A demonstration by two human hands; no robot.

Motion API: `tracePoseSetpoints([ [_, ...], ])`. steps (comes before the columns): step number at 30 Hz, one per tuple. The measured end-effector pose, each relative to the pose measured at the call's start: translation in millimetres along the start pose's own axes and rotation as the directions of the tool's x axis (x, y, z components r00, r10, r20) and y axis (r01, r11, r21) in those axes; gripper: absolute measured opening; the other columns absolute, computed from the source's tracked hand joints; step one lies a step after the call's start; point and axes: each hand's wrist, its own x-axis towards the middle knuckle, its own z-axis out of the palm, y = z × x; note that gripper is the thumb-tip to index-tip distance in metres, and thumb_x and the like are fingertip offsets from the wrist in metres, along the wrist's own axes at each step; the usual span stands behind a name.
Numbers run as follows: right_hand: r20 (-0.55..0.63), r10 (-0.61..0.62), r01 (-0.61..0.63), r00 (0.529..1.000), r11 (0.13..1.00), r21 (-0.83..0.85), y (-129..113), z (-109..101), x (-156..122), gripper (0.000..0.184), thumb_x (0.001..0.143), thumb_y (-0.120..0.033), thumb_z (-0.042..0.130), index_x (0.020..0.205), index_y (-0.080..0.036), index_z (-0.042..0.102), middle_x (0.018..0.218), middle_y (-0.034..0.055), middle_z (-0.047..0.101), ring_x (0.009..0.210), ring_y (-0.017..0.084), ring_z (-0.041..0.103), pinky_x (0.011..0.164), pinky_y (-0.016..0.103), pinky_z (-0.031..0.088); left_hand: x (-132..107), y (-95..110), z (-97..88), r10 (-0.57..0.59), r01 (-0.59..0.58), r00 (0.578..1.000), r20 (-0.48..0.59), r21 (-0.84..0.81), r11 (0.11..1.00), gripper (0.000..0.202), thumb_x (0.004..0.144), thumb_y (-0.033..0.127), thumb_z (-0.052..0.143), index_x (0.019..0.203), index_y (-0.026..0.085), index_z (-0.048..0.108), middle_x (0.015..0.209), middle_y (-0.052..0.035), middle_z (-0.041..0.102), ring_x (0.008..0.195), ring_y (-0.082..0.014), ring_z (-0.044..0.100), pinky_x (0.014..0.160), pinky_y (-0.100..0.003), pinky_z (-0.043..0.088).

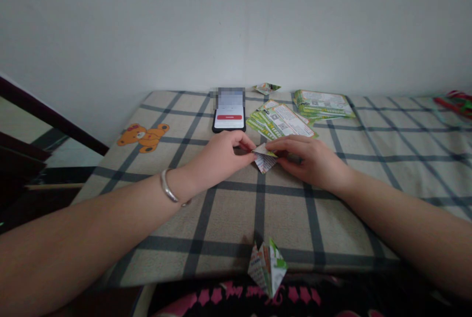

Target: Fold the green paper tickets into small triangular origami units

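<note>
The small folded paper piece (pixel 264 163) was near the centre of the frame, between two bare hands just above or on the checked bench (pixel 230 214); whether it touched the cloth could not be told. The left hand (pixel 224 155) had a narrow grip, thumb and fingertips closed on the piece's left corner. The right hand (pixel 313 158) pinched it from the right, fingers over the upper edge and thumb lower down.

The piece was printed paper and seemed very light, springy along its folds but soft across its flat faces. It would probably have creased or torn under a hard squeeze, and its layers might have slid on one another. The layered corners and folded edges looked the best places to take hold, with fingertips only and light pressure.

A second folded piece (pixel 267 267) stood at the lower centre of the frame, by the bench's front edge. Above the hands, at upper centre, were a phone (pixel 229 124) and fanned leaflets (pixel 282 123); a leaflet stack (pixel 324 104) lay to their upper right.
</note>
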Motion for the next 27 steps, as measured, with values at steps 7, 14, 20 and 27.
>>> tracePoseSetpoints([
  [7, 0.058, -0.093, 0.094, 0.994, 0.996, 0.002, 0, -1, 0, 0.036, 0.085, -0.006, 0.053, 0.116, -0.02, 0.064, 0.117, 0.0075, 0.069, 0.107, 0.018, 0.064, 0.093, 0.034, 0.052, 2, 0, -4.0, 0.085, -0.082, 0.996, -0.019, 0.146, 0.986, 0.003, 0.077, 0.02, 0.069, 0.079, 0.021, 0.073, 0.078, 0.0002, 0.072, 0.075, -0.0153, 0.064, 0.072, -0.031, 0.051],
  [14, 0.129, -0.179, 0.188, 0.975, 0.981, -0.055, 2, -5, -1, 0.031, 0.091, -0.012, 0.05, 0.119, -0.017, 0.064, 0.121, 0.0083, 0.067, 0.11, 0.017, 0.063, 0.095, 0.034, 0.052, 3, -7, -8.6, 0.32, -0.308, 0.947, 0.029, 0.363, 0.879, 0.003, 0.079, 0.023, 0.073, 0.081, 0.022, 0.074, 0.077, -0.0015, 0.068, 0.08, -0.0169, 0.06, 0.076, -0.032, 0.047],
  [20, 0.208, -0.246, 0.271, 0.947, 0.957, -0.101, -1, -9, 1, 0.034, 0.092, -0.012, 0.048, 0.121, -0.018, 0.064, 0.123, 0.0089, 0.066, 0.111, 0.021, 0.062, 0.094, 0.04, 0.053, 3, -6, -15.2, 0.512, -0.548, 0.832, 0.213, 0.453, 0.703, 0.023, 0.093, 0.018, 0.051, 0.088, 0.019, 0.073, 0.082, -0.0036, 0.069, 0.089, -0.0181, 0.058, 0.082, -0.033, 0.048],
  [27, 0.247, -0.255, 0.296, 0.935, 0.945, -0.142, -1, -8, -1, 0.034, 0.094, -0.012, 0.045, 0.121, -0.019, 0.064, 0.125, 0.0087, 0.065, 0.111, 0.023, 0.061, 0.095, 0.042, 0.052, 4, -3, -17.7, 0.569, -0.657, 0.743, 0.352, 0.545, 0.522, 0.033, 0.098, 0.021, 0.039, 0.091, 0.015, 0.071, 0.085, -0.007, 0.07, 0.091, -0.0207, 0.058, 0.085, -0.036, 0.047],
])
